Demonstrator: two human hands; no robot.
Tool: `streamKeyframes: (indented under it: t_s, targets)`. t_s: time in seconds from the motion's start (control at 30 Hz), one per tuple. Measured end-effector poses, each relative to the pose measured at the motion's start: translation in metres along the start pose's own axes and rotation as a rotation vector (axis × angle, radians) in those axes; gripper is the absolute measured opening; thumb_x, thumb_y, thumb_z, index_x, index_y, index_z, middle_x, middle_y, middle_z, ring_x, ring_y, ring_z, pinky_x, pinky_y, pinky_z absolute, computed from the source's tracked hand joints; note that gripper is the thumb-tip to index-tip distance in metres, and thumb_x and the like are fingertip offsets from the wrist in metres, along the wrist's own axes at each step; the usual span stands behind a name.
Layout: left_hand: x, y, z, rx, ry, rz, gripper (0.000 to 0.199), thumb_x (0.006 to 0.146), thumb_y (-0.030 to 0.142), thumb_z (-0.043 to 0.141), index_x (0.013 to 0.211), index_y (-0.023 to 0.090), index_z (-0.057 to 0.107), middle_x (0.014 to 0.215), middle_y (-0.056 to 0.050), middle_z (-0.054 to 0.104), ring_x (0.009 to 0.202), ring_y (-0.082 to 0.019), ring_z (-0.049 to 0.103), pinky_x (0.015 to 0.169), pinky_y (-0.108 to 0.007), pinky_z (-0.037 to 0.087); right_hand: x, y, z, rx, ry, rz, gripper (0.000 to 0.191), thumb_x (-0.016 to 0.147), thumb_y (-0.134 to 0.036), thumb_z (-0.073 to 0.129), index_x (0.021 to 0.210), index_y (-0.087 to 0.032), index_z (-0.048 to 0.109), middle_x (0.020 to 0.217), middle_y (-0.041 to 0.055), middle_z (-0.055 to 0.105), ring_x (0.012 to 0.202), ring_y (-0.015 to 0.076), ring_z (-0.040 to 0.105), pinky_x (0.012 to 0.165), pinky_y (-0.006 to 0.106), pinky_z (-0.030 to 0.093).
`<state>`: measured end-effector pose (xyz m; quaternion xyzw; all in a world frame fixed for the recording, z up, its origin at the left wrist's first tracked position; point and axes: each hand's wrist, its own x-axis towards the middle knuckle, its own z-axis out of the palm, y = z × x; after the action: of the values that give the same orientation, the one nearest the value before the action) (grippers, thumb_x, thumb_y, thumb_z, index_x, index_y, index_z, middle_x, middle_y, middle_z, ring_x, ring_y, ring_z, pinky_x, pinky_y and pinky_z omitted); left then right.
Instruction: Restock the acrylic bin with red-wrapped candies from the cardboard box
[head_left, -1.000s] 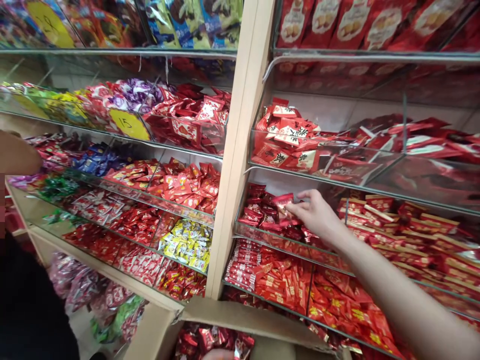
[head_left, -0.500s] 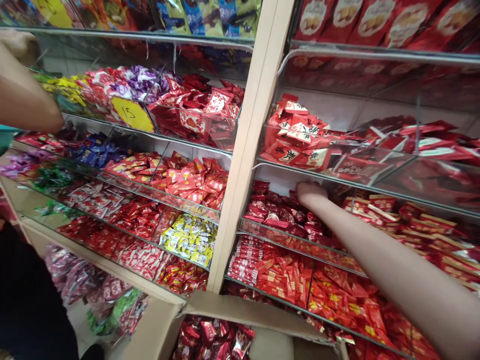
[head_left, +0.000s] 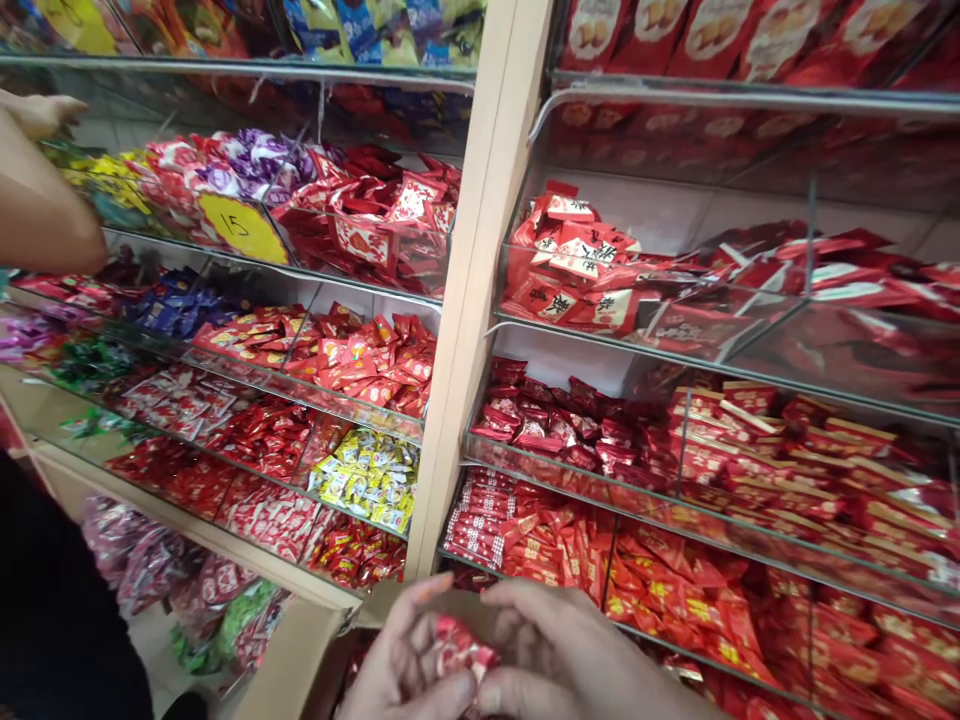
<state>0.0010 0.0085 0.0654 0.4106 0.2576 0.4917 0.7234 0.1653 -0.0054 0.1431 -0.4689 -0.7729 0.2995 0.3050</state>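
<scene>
Over the open cardboard box (head_left: pixel 289 665) at the bottom, my left hand (head_left: pixel 401 665) and my right hand (head_left: pixel 570 655) come together. Between them are shiny red wrapped candies (head_left: pixel 459 645), with the fingers of both hands curled around them. My hands hide part of the candies and most of the box's inside. Straight ahead, dark red wrapped candies (head_left: pixel 540 415) fill part of a clear shelf compartment.
Clear shelves full of wrapped sweets flank a pale wooden post (head_left: pixel 469 250). A yellow price tag (head_left: pixel 241 228) reads 15. Another person's arm (head_left: pixel 45 195) reaches into the left shelves. Bagged sweets (head_left: pixel 135 545) lie low at the left.
My right hand has left the dark red candy compartment and come down to the box. My left hand has come into view, and both hands now hold red candies. The other person's hand has opened.
</scene>
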Motion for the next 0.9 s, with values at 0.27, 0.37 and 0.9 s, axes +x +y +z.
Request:
streamKeyframes:
  t_s: [0.27,0.37,0.9]
  targets:
    - [0.033,0.041,0.058,0.103,-0.103,0.057,0.038,0.06,0.016,0.069,0.094,0.019,0.052,0.088,-0.002,0.062,0.081,-0.012,0.056,0.073,-0.022,0.043,0.013,-0.001,-0.041,0.341,0.209,0.166,0.022,0.073,-0.038,0.052,0.071,-0.015,0.053,0.055,-0.0034,0.051,0.044,0.0065,0.046,0.043,0.02,0.039]
    - [0.035,0.038,0.058,0.17,-0.096,0.045,0.031,0.061,0.016,0.067,0.089,0.017,0.055,0.087,-0.002,0.063,0.079,-0.011,0.056,0.074,-0.023,0.043,0.008,0.003,-0.042,0.317,0.278,0.133,0.021,0.074,-0.037,0.05,0.071,-0.016,0.052,0.055,-0.0029,0.051,0.049,0.0079,0.049,0.047,0.02,0.042]
    - [0.023,0.034,0.044,0.345,-0.348,-0.013,0.042,0.068,0.011,0.06,0.099,0.023,0.035,0.076,0.004,0.053,0.069,-0.008,0.051,0.064,-0.023,0.039,-0.013,-0.005,-0.032,-0.08,0.02,-0.123,0.028,0.079,-0.019,0.043,0.105,-0.026,0.051,0.098,0.0025,0.059,0.088,0.013,0.053,0.079,0.026,0.042]
